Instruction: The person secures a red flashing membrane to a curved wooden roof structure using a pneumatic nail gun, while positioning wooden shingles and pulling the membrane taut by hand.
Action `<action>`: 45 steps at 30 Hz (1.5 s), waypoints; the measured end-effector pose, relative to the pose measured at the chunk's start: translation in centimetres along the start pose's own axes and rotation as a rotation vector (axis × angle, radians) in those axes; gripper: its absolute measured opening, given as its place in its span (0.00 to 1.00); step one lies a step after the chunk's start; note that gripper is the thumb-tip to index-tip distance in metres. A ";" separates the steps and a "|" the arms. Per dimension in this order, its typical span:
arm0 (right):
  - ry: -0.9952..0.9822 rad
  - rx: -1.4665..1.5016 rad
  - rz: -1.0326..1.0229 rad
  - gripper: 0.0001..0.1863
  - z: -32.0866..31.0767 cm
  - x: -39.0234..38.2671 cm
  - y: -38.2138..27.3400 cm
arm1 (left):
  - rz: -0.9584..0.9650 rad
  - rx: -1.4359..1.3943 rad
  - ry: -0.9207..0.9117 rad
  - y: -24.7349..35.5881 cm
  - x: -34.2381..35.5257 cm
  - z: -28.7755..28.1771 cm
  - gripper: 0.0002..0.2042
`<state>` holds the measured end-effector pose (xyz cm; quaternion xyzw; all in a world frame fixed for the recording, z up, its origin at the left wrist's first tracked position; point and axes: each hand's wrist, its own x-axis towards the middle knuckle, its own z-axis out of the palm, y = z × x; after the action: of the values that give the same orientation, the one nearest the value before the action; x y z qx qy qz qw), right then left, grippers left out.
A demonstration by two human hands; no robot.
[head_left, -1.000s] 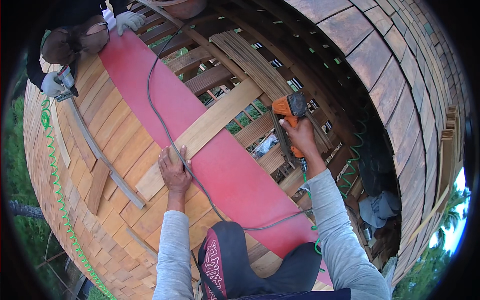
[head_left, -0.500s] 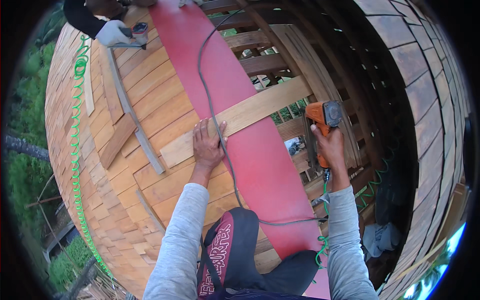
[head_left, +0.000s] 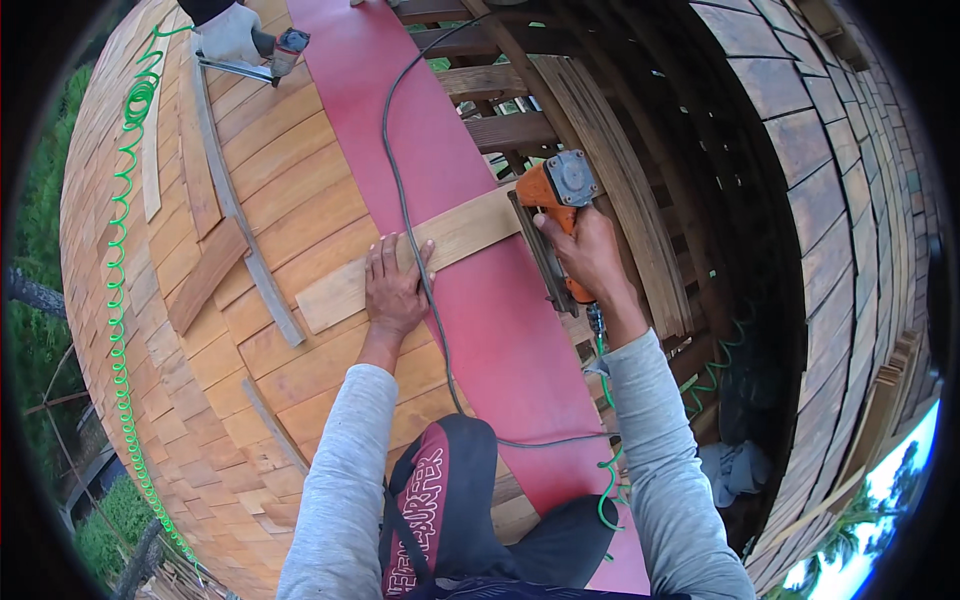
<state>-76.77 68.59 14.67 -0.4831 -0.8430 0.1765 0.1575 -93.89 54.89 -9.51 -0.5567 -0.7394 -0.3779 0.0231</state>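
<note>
My left hand [head_left: 398, 288] lies flat with fingers stretched on a pale wooden board [head_left: 478, 228], pressing near its left part. A dark cable [head_left: 397, 170] crosses the board beside those fingers. The board spans from the wooden shingles [head_left: 310, 205] across a red sheet [head_left: 480, 310]. My right hand [head_left: 597, 262] is wrapped round the grip of an orange and grey pneumatic nail gun [head_left: 572, 178]. Its nose is over the board's right end; whether they touch, I cannot tell. A green air hose [head_left: 603, 375] runs from the grip's base.
Open roof framing [head_left: 510, 130] with gaps lies right of the red sheet. A coiled green hose [head_left: 118, 290] hangs down the left shingles. Loose wood strips [head_left: 262, 265] lie left of my board. At the top left, another person's gloved hand [head_left: 228, 38] holds a power tool [head_left: 290, 45].
My right hand has brought the nail gun leftward and up, from over the framing to the board's right end. My left hand stays on the board. The other person's gloved hand has shifted slightly.
</note>
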 end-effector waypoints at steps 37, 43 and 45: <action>-0.206 0.035 0.304 0.17 -2.4 -3.8 1.8 | -0.054 -0.013 -0.019 -1.7 -0.9 -1.2 0.25; -0.067 -0.329 0.054 0.19 -5.5 -0.6 7.7 | -0.047 -0.006 -0.025 -1.1 -0.5 -0.3 0.26; -0.118 -0.225 0.258 0.20 -6.0 1.1 7.4 | -0.043 0.000 -0.033 -1.3 -0.6 -0.6 0.26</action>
<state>-69.12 73.90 16.75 -0.5906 -0.7962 0.1278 0.0287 -94.96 53.91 -10.05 -0.5469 -0.7514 -0.3691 0.0029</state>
